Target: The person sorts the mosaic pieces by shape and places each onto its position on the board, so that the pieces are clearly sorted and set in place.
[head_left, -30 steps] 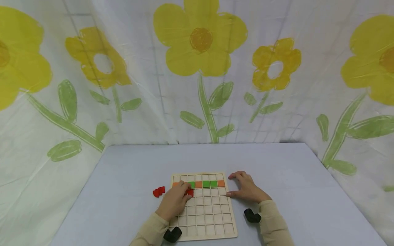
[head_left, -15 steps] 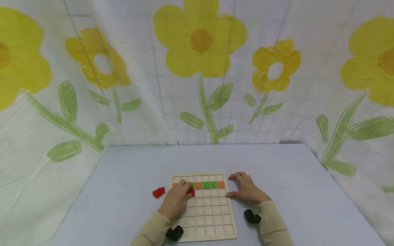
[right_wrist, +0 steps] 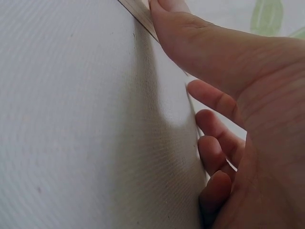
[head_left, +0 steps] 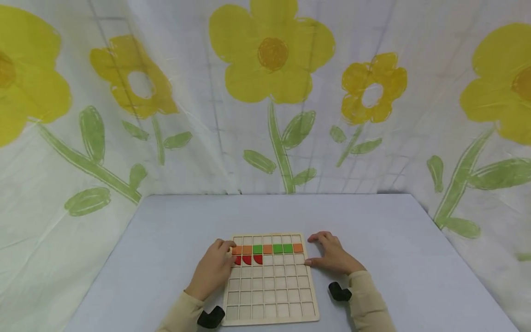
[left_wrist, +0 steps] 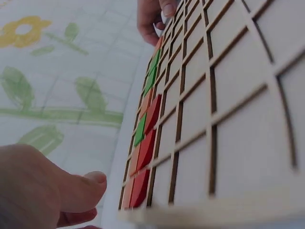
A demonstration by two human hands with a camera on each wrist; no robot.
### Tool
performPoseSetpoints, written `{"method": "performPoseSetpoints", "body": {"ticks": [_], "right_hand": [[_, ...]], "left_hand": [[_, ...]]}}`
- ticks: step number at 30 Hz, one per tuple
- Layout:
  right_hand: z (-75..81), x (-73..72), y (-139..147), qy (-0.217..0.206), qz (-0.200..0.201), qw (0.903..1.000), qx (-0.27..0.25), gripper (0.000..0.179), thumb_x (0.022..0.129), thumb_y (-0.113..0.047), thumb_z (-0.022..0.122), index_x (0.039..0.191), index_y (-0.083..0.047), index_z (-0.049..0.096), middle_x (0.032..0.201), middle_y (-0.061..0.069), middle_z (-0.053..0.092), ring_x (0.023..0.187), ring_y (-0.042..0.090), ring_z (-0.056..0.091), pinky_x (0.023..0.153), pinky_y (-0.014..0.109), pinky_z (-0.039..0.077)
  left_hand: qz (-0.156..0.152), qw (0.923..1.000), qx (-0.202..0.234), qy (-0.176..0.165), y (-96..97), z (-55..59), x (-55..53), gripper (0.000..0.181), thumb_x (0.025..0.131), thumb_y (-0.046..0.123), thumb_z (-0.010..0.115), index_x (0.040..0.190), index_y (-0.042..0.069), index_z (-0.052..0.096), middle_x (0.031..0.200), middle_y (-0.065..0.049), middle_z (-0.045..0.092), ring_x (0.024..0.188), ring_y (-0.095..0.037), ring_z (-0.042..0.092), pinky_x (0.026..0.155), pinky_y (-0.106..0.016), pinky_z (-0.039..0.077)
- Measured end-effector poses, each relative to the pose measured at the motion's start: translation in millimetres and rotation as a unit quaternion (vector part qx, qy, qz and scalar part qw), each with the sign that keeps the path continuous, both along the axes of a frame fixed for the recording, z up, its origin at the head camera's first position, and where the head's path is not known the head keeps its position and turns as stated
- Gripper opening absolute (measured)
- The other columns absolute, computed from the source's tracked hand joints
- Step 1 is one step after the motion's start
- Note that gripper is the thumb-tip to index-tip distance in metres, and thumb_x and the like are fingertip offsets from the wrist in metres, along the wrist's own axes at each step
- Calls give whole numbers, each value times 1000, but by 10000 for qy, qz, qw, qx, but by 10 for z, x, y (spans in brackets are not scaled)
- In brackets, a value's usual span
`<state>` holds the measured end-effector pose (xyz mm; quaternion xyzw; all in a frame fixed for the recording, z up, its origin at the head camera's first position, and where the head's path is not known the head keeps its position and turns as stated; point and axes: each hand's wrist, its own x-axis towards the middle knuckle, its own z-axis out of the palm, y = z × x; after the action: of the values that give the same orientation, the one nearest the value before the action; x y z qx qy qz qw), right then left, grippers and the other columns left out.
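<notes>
A wooden grid board (head_left: 275, 297) lies flat on the table. One of its rows holds square tiles in orange (head_left: 267, 249) and green (head_left: 283, 248). Below the leftmost squares sit three red quarter-circle tiles (head_left: 258, 259), one per cell. My left hand (head_left: 211, 269) is at the board's upper left edge; in the left wrist view its thumb (left_wrist: 88, 183) is extended, with nothing visible in its grasp. Whatever lies beneath that hand is hidden in the head view. My right hand (head_left: 333, 258) rests by the right edge, its thumb touching the board and its fingers spread.
A pale cloth covers the table (head_left: 178, 221). Behind it hangs a white curtain (head_left: 195, 152) printed with yellow flowers. A black wrist device (head_left: 211, 317) is worn on the left arm and another (head_left: 340, 292) on the right.
My left hand has left the red tile in the third column and moved left to the board's edge, covering where loose red pieces lay. The right hand stays put.
</notes>
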<state>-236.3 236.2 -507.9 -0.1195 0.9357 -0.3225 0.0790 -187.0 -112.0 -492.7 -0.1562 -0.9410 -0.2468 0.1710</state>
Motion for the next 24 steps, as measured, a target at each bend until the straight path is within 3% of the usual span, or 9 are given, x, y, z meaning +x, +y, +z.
{"method": "performPoseSetpoints", "body": {"ticks": [3,6,9,15,24], "right_hand": [[6,-3,3,-1,-7,10000,0,65,68,-50,82,119,-20,57,133,7,46,124,33,38,99,55,36],[-9,-4,8,17,-9,10000,26,65,68,-51,82,119,-20,57,133,8,46,125,33,38,99,55,36],[-25,-3,8,2,10,10000,33,65,68,-51,82,120,-20,57,133,8,46,125,33,38,100,55,35],[-14,-6,3,-20,13,10000,-31,65,68,-50,82,120,-20,57,133,8,46,125,33,38,100,55,35],[-57,-24,26,9,75,10000,-51,63,68,-51,82,119,-22,57,132,6,46,124,31,39,99,54,36]], "left_hand": [[473,9988,-48,-122,-156,-5,62,38,78,7,76,112,3,61,96,-11,58,87,-23,53,71,-37,49],[949,9944,-89,-458,-307,-16,122,46,77,8,76,118,-2,56,104,-19,57,95,-32,52,77,-43,50],[1223,9890,-146,-815,-423,-15,173,49,77,8,77,118,-6,54,106,-23,57,96,-37,52,81,-47,48],[1241,9880,-194,-899,-486,-43,176,43,76,13,79,109,-6,60,101,-20,59,93,-34,55,83,-47,49],[1321,9866,-444,-849,-421,-51,133,39,73,20,83,100,-2,66,92,-13,56,81,-25,51,71,-40,49]]}}
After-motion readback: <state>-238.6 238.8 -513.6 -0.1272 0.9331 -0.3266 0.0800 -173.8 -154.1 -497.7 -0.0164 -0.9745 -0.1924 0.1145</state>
